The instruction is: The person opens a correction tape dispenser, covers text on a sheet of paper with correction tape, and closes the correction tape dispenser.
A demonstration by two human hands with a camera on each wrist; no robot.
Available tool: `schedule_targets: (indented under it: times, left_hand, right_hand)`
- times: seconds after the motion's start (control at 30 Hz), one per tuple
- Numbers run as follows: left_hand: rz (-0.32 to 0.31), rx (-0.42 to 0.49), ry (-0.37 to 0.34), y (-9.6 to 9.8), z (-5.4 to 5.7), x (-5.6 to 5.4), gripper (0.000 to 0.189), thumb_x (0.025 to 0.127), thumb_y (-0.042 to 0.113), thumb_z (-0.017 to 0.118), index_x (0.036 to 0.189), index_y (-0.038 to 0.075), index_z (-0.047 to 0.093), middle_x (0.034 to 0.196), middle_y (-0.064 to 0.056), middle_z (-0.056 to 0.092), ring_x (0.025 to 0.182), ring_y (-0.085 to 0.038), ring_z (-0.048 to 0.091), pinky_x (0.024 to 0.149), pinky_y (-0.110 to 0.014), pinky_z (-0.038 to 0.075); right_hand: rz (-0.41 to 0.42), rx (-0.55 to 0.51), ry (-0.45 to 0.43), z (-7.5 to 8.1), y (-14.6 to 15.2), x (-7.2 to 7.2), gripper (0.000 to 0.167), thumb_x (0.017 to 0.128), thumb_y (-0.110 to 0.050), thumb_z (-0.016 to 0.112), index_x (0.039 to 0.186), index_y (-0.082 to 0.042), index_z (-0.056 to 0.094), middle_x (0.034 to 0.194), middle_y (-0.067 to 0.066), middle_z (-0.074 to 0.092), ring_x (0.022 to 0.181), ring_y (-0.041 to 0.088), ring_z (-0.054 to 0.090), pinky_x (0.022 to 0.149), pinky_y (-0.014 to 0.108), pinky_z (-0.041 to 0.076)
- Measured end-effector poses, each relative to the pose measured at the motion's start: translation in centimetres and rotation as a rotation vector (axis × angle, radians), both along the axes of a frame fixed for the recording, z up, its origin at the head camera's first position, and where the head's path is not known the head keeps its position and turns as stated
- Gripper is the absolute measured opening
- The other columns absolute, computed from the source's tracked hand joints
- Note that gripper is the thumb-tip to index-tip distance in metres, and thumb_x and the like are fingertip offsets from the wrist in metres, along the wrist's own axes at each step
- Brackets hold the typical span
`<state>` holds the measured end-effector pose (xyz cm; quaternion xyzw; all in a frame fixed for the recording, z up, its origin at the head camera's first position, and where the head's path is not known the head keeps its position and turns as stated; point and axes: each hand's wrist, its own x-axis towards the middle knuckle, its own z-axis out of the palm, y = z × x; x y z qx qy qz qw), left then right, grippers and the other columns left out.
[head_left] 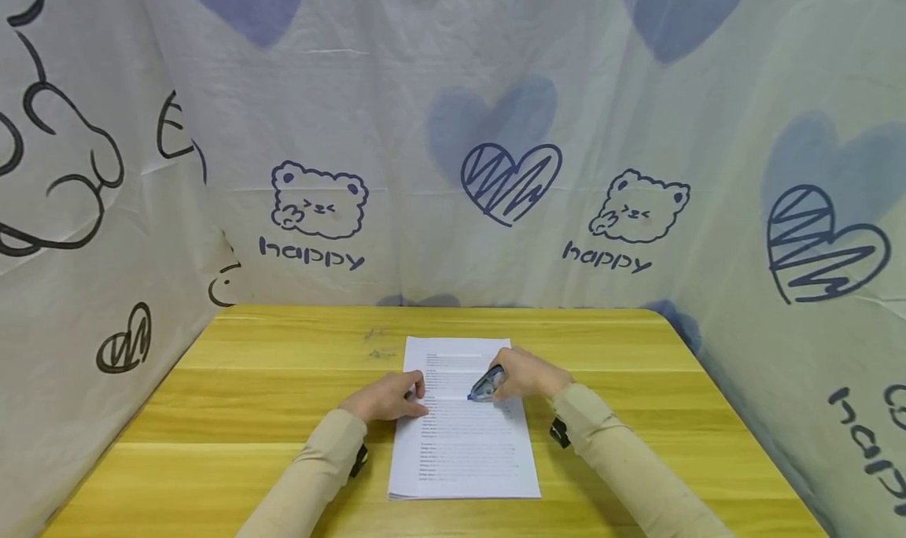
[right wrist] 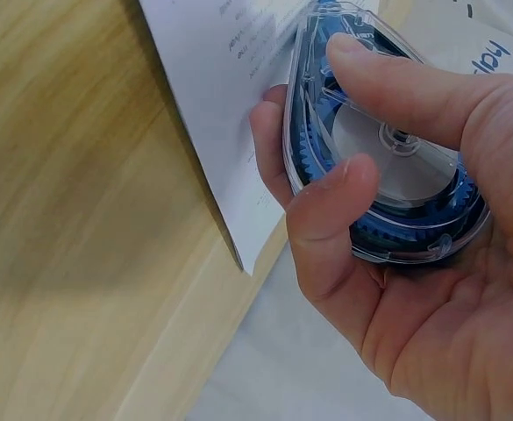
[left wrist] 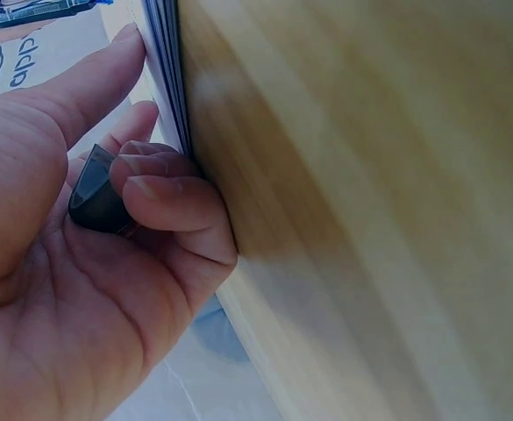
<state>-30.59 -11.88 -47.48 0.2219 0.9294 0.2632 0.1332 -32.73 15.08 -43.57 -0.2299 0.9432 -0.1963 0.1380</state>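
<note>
A stack of printed paper sheets [head_left: 463, 459] lies on the table. My right hand [head_left: 527, 373] grips a clear and blue correction tape dispenser [right wrist: 405, 167], its thumb along one side and fingers curled round the other. The dispenser's blue tip touches or nearly touches the top sheet, around mid-page; a pale band runs through the print left of it. At the sheets' left edge is my left hand [head_left: 388, 396], thumb and a finger on the paper. Its curled fingers hold a small dark cap [left wrist: 98, 197] against the palm, as the left wrist view shows.
The yellow wood-grain table [head_left: 269, 373] extends around the sheets on every side. White cloth [head_left: 425, 66] printed with hearts and bears hangs behind and at both sides. Each wrist carries a black device, such as the one by the right sleeve [head_left: 609, 436].
</note>
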Motion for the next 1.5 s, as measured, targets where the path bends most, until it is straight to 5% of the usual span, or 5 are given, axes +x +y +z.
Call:
schedule_targets:
  times: [1.5]
  left_hand:
    - [0.001, -0.002, 0.004, -0.05, -0.07, -0.05, 0.021, 0.091, 0.02, 0.071, 0.094, 0.011, 0.053, 0.071, -0.002, 0.045, 0.065, -0.015, 0.044, 0.058, -0.027, 0.034]
  right_hand:
    - [-0.012, 0.025, 0.0, -0.11, 0.72, -0.32, 0.022, 0.078, -0.012, 0.083, 0.098, -0.008, 0.074, 0.085, -0.003, 0.069, 0.073, 0.011, 0.058, 0.067, 0.028, 0.048]
